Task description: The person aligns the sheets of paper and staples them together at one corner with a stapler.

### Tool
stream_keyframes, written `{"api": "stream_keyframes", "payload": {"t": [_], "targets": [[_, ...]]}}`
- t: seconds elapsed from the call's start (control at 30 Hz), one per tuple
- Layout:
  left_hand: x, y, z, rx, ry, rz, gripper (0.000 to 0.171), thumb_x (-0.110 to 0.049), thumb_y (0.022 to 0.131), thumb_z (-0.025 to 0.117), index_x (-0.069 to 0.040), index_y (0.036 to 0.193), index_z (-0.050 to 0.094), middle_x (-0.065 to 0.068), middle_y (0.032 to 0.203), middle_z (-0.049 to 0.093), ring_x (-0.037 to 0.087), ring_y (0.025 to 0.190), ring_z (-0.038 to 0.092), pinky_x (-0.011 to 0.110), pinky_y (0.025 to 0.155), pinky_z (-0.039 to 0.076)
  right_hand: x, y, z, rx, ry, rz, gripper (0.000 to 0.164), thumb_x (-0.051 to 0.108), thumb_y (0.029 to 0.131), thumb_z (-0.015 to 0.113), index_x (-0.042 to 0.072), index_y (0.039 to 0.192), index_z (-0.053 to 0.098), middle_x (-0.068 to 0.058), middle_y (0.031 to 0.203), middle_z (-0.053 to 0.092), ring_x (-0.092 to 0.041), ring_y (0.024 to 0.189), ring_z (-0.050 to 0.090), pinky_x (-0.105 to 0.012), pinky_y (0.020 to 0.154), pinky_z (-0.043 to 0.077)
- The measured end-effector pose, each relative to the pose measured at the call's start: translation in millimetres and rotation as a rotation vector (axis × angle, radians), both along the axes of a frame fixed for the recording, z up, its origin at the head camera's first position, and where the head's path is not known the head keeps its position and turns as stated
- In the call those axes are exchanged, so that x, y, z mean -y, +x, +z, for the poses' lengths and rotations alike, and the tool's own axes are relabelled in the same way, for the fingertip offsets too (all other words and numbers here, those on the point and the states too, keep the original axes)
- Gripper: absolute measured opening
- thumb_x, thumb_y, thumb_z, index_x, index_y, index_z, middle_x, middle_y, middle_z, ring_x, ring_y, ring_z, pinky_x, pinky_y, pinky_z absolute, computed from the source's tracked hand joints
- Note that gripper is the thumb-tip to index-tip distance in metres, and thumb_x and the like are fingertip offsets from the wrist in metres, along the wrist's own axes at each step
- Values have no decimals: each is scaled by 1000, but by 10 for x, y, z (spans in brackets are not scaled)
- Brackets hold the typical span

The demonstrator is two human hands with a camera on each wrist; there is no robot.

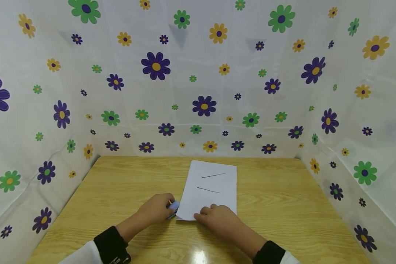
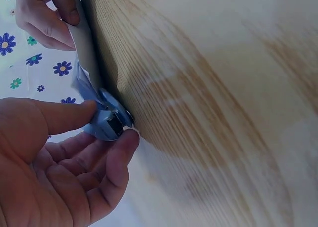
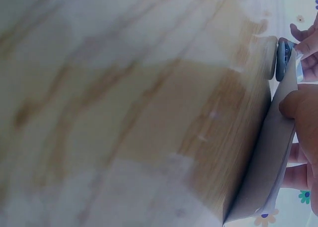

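White sheets of paper (image 1: 214, 201) lie stacked on the table, the top one marked with two slanting dark lines. At their near left corner my left hand (image 1: 156, 208) grips a small blue stapler (image 1: 173, 206) between thumb and fingers. The left wrist view shows the stapler (image 2: 108, 120) with its jaws around the paper's corner. My right hand (image 1: 219, 220) pinches the near edge of the sheets, its thumb on one face and fingers on the other. In the right wrist view, that edge of the paper (image 3: 263, 167) is lifted slightly from the table.
The wooden table (image 1: 125, 179) extends on both sides of the paper. A white cloth (image 1: 191, 84) printed with purple, green and yellow flowers hangs behind the table and along both sides.
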State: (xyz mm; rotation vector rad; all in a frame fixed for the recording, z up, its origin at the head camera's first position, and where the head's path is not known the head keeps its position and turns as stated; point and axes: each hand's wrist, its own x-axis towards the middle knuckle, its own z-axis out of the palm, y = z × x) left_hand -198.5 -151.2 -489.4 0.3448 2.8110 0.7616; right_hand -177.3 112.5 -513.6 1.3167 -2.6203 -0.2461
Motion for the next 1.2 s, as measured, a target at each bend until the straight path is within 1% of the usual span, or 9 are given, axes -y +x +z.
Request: {"api": "stream_keyframes", "payload": {"t": [0.2,0.4,0.5,0.67,0.73,0.8,0.87,1.03,1.2], "targets": [[-14,-9,53,-31,-50,-49,19,-13,89,78,-10,106,70,0,93,70,13,83,63,38,75,55,-13,-12,-7,0,4,9,43,16,98,67,33,137,65,9,116,69,-13,86,63,-25,61,51],[0,-66,8,-38,-92,-36,22,-15,91,76,-12,111,70,0,99,71,13,86,62,40,79,55,-8,-8,7,-14,20,7,41,17,99,65,35,137,64,9,116,67,-13,82,61,-24,57,49],[-14,-87,-9,-53,-107,-33,23,-15,91,76,-11,113,70,1,98,70,13,85,62,41,79,55,-13,-8,8,-14,21,13,40,18,99,65,35,135,64,8,115,67,-13,82,61,-24,58,49],[-43,-78,-16,-113,-132,-76,20,-11,91,76,-11,109,71,0,94,70,14,83,62,41,79,55,-12,-12,-3,-31,26,36,38,19,99,65,35,134,64,9,117,66,-13,82,61,-24,57,49],[-44,-69,-15,-138,-142,-98,19,-11,90,76,-11,108,71,0,94,69,14,84,62,41,80,55,-10,-10,-4,-28,24,33,39,18,99,65,34,134,64,9,119,66,-14,82,62,-25,56,49],[-33,-66,-23,-147,-145,-113,18,-10,90,76,-12,107,71,0,94,69,15,85,62,42,81,55,-6,-6,-7,-21,20,23,39,17,99,64,34,135,64,9,122,67,-15,84,63,-26,57,51],[-7,-70,-41,-144,-144,-126,17,-10,90,76,-13,106,71,0,95,69,15,86,63,42,82,55,-1,-3,-13,-11,12,7,40,16,99,64,34,135,64,9,123,67,-15,85,64,-26,57,51],[73,-86,-66,-91,-95,-162,18,-9,88,75,-15,105,71,0,98,71,18,91,65,45,84,55,14,8,-28,-24,-12,-29,40,15,97,65,31,133,66,8,124,68,-17,80,62,-27,53,47],[133,-75,-27,-34,-95,-197,23,-9,83,77,-15,103,68,0,94,70,16,86,64,42,78,54,43,8,-25,-29,-30,-72,39,15,97,65,29,134,66,9,124,69,-19,80,64,-28,53,48]]}}
